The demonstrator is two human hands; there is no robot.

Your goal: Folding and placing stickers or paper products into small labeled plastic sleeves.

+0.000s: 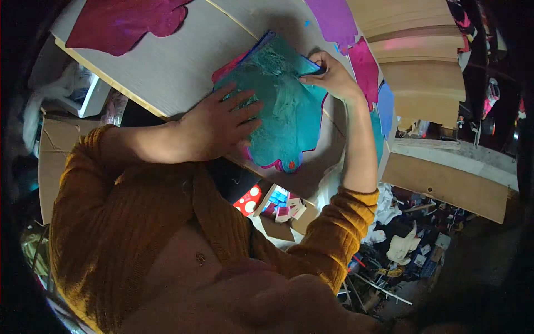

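Observation:
A flat teal piece of soft, creased material (281, 106) with a lobed lower edge lies in front of me on the table. Blue and magenta edges of similar pieces peek out from under it. My left hand (219, 122) rests on its left side, fingers spread and flat. At its upper right corner, my right hand (332, 78) pinches the edge between thumb and fingers. A small orange-red spot (291, 165) shows on the teal piece's lowest lobe.
The grey table (167, 61) has a pale wooden edge. On it lie a dark magenta piece (125, 25) at far left, and a purple piece (334, 22) and pink piece (365, 69) at right. Cardboard (417, 83) stands beyond; mixed clutter (417, 245) covers the floor at right.

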